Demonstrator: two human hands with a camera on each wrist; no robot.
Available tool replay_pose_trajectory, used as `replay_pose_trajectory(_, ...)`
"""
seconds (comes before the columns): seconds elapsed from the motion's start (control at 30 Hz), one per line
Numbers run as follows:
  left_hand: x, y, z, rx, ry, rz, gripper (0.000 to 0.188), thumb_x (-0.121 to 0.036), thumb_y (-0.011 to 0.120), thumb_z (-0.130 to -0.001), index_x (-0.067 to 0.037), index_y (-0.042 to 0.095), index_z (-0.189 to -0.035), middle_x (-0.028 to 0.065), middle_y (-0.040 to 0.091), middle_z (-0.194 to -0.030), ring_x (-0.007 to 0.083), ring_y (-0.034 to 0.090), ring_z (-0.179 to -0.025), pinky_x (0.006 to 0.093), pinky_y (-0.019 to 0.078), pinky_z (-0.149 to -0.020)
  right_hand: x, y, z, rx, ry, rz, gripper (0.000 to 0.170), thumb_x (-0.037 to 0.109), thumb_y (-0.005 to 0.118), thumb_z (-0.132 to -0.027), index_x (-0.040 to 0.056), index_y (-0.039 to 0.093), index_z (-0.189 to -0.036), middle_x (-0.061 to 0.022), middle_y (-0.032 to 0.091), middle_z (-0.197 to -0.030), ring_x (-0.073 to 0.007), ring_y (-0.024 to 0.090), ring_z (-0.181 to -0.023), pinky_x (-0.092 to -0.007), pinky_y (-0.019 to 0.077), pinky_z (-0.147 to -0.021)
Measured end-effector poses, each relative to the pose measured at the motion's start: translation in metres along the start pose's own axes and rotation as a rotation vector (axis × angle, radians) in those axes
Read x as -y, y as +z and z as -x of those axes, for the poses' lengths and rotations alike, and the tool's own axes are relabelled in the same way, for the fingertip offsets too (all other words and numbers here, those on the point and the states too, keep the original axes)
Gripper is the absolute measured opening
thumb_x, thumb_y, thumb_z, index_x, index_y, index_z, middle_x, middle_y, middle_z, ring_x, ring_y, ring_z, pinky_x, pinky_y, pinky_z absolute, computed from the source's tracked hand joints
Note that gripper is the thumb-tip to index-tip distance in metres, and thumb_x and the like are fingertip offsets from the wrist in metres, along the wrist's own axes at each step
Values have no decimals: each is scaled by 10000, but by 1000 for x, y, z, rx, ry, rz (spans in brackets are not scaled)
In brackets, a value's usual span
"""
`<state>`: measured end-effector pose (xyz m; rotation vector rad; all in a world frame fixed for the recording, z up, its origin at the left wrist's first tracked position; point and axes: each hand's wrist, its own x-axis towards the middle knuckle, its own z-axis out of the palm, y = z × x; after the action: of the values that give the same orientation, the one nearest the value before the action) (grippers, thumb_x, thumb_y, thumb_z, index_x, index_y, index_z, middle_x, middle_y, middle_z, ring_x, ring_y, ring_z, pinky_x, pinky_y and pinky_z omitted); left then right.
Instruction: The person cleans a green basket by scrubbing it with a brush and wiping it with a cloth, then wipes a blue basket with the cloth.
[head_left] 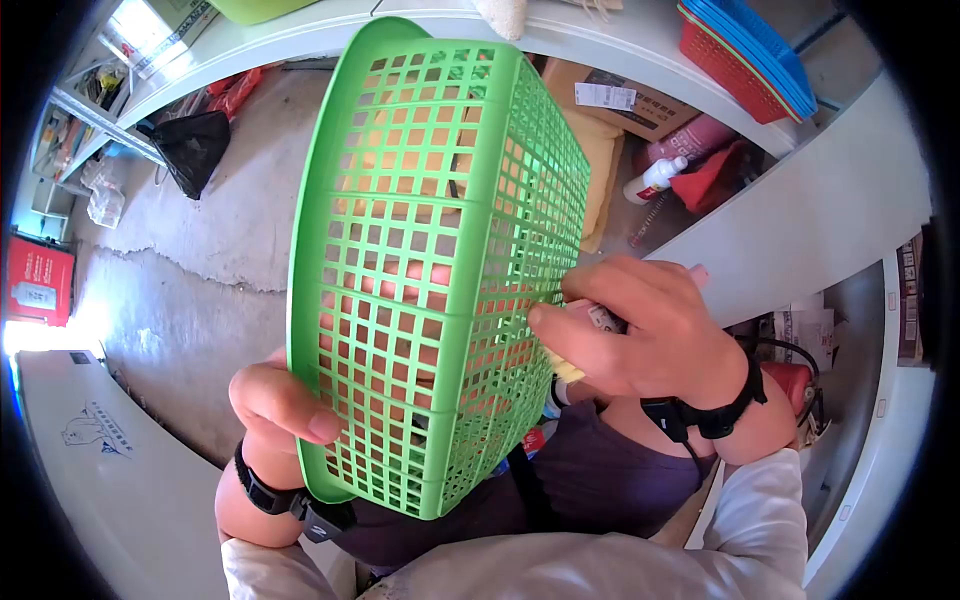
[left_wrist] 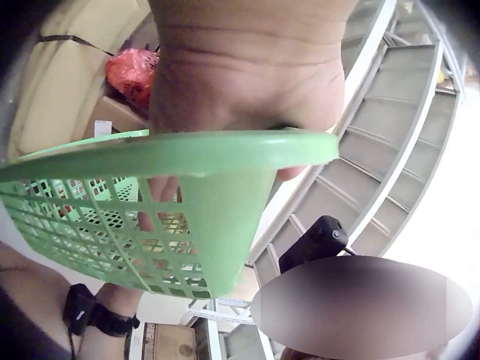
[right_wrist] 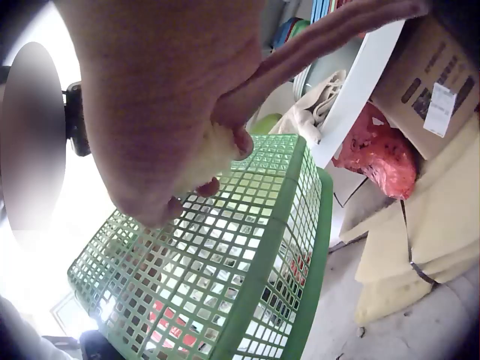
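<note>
A green plastic basket [head_left: 478,215] with a grid of square holes is held up on its side, its rim to the left and its base to the right. My left hand [head_left: 275,405] grips the rim, thumb on the outside and fingers showing through the holes. At the base, my right hand [head_left: 650,330] holds a brush [head_left: 566,368] with pale yellow bristles and a pinkish end by the knuckles. In the right wrist view the bristles [right_wrist: 214,156] lie close against the basket's base, partly hidden by the fingers.
A white shelf [head_left: 590,45] runs across the back, with stacked blue and red baskets [head_left: 745,65] on it. Below are a cardboard box [head_left: 640,115] and a white bottle [head_left: 655,180]. A black bag [head_left: 190,150] hangs at the left, above the concrete floor [head_left: 190,290].
</note>
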<state>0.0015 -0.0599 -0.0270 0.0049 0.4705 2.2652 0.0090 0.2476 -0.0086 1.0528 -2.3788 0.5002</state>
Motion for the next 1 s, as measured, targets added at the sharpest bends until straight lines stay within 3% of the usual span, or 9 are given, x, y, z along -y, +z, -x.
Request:
replay_pose_trajectory(0.07, 0, 2, -2, 6, -12, 13, 820, 13, 488, -587, 132, 369, -1389, 282, 533, -1346, 413, 536, -1219, 472, 416, -1077, 1, -6, 1, 87, 21, -38, 417, 112, 722, -702, 203, 667, -1105, -50, 590, -839, -202, 580, -609, -297, 421, -472)
replay_pose_trajectory(0.27, 0, 0, -2, 88, -76, 45, 797, 25, 485, -624, 132, 358, -1404, 282, 500, -1385, 411, 501, -1266, 473, 380, -1108, 0, -7, 1, 127, 29, -158, 386, 161, 718, -757, 150, 629, -1132, -75, 583, -844, -241, 601, -626, -330, 456, -483)
replay_pose_trajectory(0.37, 2, 4, -8, 152, -64, 67, 790, 21, 484, -624, 135, 370, -1397, 280, 501, -1388, 404, 497, -1271, 454, 376, -1106, 1, 2, 2, 26, 60, -200, 373, 184, 736, -759, 181, 604, -1108, -25, 449, -686, -211, 522, -561, -344, 427, -460)
replay_pose_trajectory(0.57, 4, -4, -3, 150, -38, 28, 786, 8, 486, -613, 137, 390, -1383, 271, 510, -1384, 386, 508, -1253, 418, 366, -1101, -1, 4, 6, 38, 89, -266, 419, 183, 759, -753, 159, 591, -1136, -37, 525, -751, -237, 567, -594, -359, 457, -492)
replay_pose_trajectory(0.8, 4, 3, -3, 61, -30, 70, 797, 9, 491, -619, 124, 371, -1399, 276, 508, -1382, 405, 494, -1271, 456, 366, -1101, 3, 6, 7, -2, 75, -225, 397, 189, 749, -763, 133, 594, -1124, -42, 550, -783, -229, 594, -613, -347, 475, -504)
replay_pose_trajectory(0.9, 5, 2, -8, 177, -9, 63, 808, 9, 491, -613, 108, 371, -1406, 271, 510, -1380, 408, 496, -1266, 460, 364, -1102, 3, 6, 8, -9, 75, -239, 398, 190, 744, -766, 132, 592, -1129, -44, 554, -789, -228, 597, -608, -345, 479, -504)
replay_pose_trajectory(1.0, 4, 3, -5, 181, -33, 68, 831, 7, 488, -597, 94, 367, -1414, 259, 510, -1384, 404, 492, -1271, 459, 361, -1103, 4, 7, 9, 0, 71, -263, 406, 190, 740, -769, 136, 588, -1140, -44, 549, -784, -231, 590, -595, -347, 476, -497)
